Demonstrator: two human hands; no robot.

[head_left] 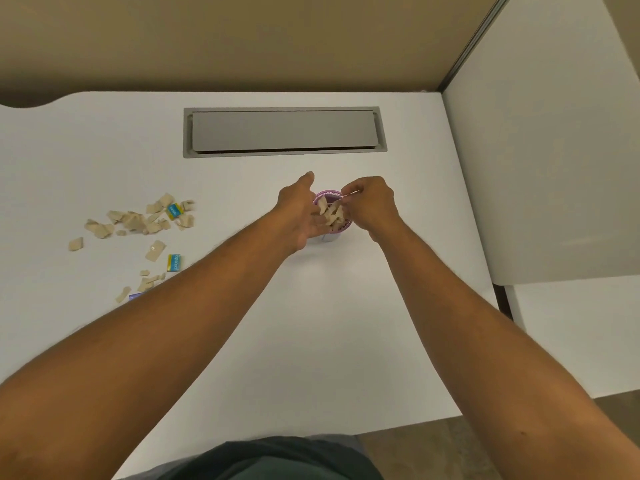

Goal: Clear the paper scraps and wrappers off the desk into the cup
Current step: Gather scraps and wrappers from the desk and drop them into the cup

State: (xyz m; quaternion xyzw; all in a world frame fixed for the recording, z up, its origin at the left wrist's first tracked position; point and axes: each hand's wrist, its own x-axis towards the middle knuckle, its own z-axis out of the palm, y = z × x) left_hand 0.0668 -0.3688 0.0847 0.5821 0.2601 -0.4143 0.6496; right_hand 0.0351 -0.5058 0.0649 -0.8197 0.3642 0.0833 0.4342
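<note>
Pink cup [333, 197] — both hands over, scraps [136, 221] left

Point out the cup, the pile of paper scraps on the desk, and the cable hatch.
cup [330, 195]: head view, far part of its purple rim.
pile of paper scraps [133, 220]: head view, middle of the pile.
cable hatch [283, 130]: head view, centre of its grey lid.

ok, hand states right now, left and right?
Left hand: open, fingers spread at the cup, releasing paper scraps.
Right hand: fingers pinched together over the cup's rim; contents cannot be told.
</note>
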